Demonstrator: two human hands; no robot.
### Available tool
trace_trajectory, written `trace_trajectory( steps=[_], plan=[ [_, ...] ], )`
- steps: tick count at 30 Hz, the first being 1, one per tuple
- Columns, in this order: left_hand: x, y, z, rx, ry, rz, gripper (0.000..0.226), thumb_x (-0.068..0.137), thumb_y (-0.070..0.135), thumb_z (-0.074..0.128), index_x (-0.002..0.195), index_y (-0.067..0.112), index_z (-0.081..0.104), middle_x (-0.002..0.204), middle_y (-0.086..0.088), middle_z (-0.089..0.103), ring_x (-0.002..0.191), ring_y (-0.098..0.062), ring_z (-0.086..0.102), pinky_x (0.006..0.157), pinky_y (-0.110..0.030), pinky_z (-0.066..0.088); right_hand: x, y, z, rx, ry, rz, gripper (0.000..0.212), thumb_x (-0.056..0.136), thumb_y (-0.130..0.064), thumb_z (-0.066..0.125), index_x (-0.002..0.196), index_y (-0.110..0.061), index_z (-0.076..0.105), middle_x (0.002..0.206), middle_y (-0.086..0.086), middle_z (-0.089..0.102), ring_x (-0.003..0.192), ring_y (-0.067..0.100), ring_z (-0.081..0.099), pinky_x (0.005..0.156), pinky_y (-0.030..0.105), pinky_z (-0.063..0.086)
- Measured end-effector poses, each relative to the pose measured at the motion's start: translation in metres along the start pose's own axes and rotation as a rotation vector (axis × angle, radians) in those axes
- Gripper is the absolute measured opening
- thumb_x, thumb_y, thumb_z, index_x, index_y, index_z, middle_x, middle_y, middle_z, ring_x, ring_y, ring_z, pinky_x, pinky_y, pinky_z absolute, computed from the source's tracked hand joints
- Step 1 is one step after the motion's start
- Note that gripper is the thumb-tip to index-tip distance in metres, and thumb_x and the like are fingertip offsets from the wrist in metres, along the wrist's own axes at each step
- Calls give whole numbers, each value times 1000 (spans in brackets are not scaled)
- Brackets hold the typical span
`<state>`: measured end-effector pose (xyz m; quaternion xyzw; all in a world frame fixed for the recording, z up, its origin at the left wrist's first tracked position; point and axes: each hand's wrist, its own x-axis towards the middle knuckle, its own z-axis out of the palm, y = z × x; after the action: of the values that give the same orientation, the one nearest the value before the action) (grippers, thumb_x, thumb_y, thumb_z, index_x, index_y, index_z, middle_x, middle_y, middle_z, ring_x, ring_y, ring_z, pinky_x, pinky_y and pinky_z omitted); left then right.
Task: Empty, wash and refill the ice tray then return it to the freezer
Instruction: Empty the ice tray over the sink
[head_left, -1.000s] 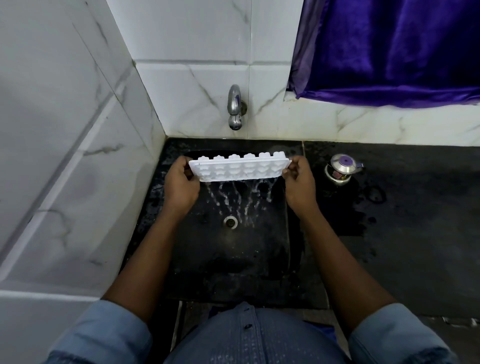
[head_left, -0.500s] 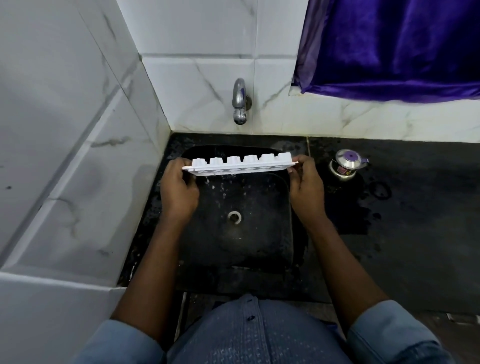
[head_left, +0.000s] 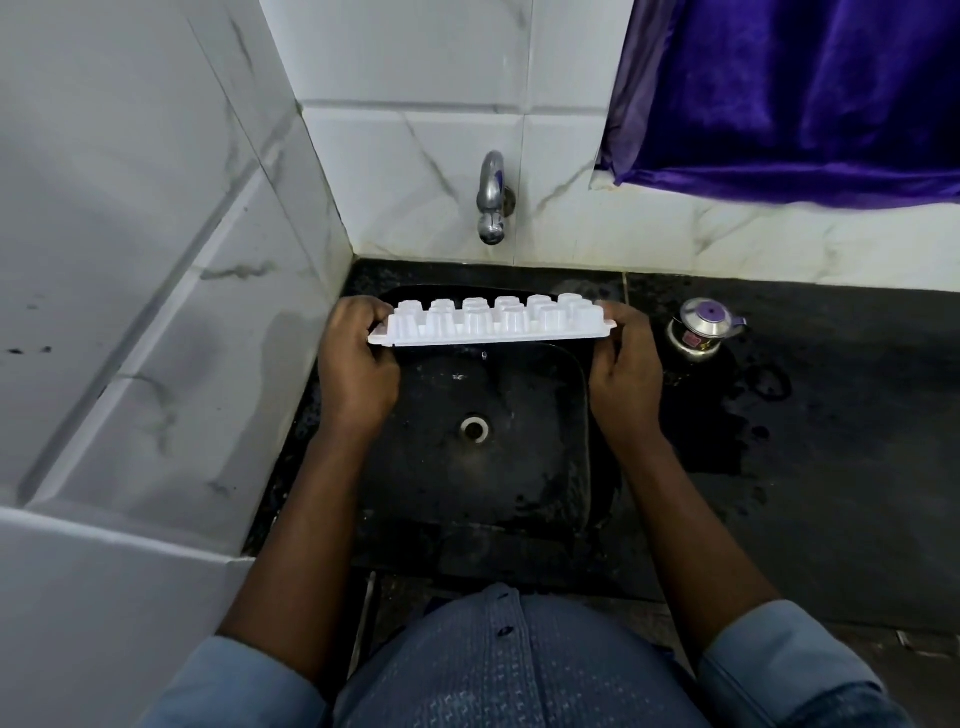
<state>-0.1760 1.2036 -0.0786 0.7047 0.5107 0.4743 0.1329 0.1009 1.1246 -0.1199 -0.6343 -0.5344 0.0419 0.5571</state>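
I hold a white plastic ice tray (head_left: 488, 322) upside down over the black sink (head_left: 535, 499), its cup bottoms facing up. My left hand (head_left: 356, 364) grips the tray's left end. Its right end is gripped by my right hand (head_left: 626, 366). A single drop hangs under the tray's middle. The chrome tap (head_left: 491, 200) juts from the tiled wall just behind the tray, and no water runs from it. The round drain (head_left: 474, 427) lies below the tray in the sink's bottom.
A small steel pot with a purple knob (head_left: 701, 327) stands on the wet black counter (head_left: 831, 415) right of the sink. White marble tiles (head_left: 156, 260) wall in the left side and back. A purple curtain (head_left: 805, 93) hangs at top right.
The tray was tilted on edge with water streaming into the sink; it has since turned fully bottom-up and level, and the pouring has stopped. Both hands kept their grip.
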Motion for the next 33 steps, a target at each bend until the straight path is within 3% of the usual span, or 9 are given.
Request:
trace_trajectory(
  steps=[7, 12, 17, 20, 23, 26, 28, 31, 33],
  plan=[
    [-4, -1, 0, 8, -52, 16, 39, 69, -24, 47, 96, -1, 64, 99, -15, 65, 94, -23, 59, 82, -11, 40, -3, -4, -6, -27, 3, 8, 28, 101, 1, 54, 126, -9, 59, 115, -3, 65, 102, 11, 60, 91, 20, 45],
    [-8, -3, 1, -29, -99, -57, 39, 83, -19, 54, 109, 6, 69, 109, -9, 72, 103, -22, 67, 92, -33, 53, 0, 6, -6, -137, -48, 35, 28, 102, -8, 57, 127, -22, 54, 94, -10, 62, 82, 19, 58, 86, 39, 42],
    [-9, -3, 0, -50, -90, -70, 43, 83, -22, 54, 110, 6, 71, 108, -6, 72, 103, -19, 67, 90, -9, 46, -4, 8, -7, -156, -21, -25, 23, 101, -7, 57, 123, -15, 58, 99, -2, 68, 86, 18, 58, 89, 48, 44],
    [-9, -3, 1, -63, -108, -80, 40, 85, -21, 56, 109, 7, 72, 105, -2, 72, 100, -15, 67, 87, -8, 47, -5, 13, -8, -119, -33, 27, 25, 103, -13, 56, 126, -24, 53, 100, 6, 68, 88, 33, 62, 79, 50, 50],
    [-6, -6, 3, -52, -138, -112, 36, 90, -16, 59, 110, 11, 73, 107, -1, 74, 100, -15, 69, 89, -19, 52, -3, 11, -8, -97, -42, 33, 27, 104, -13, 57, 128, -25, 52, 107, 5, 69, 93, 31, 64, 82, 48, 51],
    [-6, -6, 3, -52, -145, -149, 38, 91, -16, 57, 111, 12, 73, 106, 4, 73, 99, -13, 67, 82, -3, 43, 1, 7, -9, -57, -59, 30, 28, 103, -11, 59, 127, -24, 53, 107, 1, 71, 93, 21, 66, 81, 33, 49],
    [-5, -5, 3, -68, -149, -158, 39, 91, -16, 57, 112, 12, 73, 106, 5, 72, 99, -12, 67, 80, 1, 40, 2, 11, -7, -72, -68, 40, 27, 103, -13, 59, 129, -20, 55, 111, 5, 70, 99, 26, 66, 85, 40, 52],
    [-5, -8, 6, -172, -184, -218, 45, 91, -16, 57, 119, 15, 73, 112, 7, 74, 101, -6, 69, 89, -8, 49, 2, 16, -3, -61, -98, 93, 29, 103, -14, 57, 131, -22, 53, 114, 3, 66, 105, 28, 63, 90, 49, 53],
    [-5, -13, 12, -252, -182, -308, 48, 89, -16, 56, 119, 18, 72, 113, 6, 75, 101, -5, 71, 94, -25, 57, 6, 19, 1, -46, -138, 148, 31, 102, -13, 56, 131, -22, 54, 109, -2, 63, 103, 26, 62, 89, 47, 53]
  ],
)
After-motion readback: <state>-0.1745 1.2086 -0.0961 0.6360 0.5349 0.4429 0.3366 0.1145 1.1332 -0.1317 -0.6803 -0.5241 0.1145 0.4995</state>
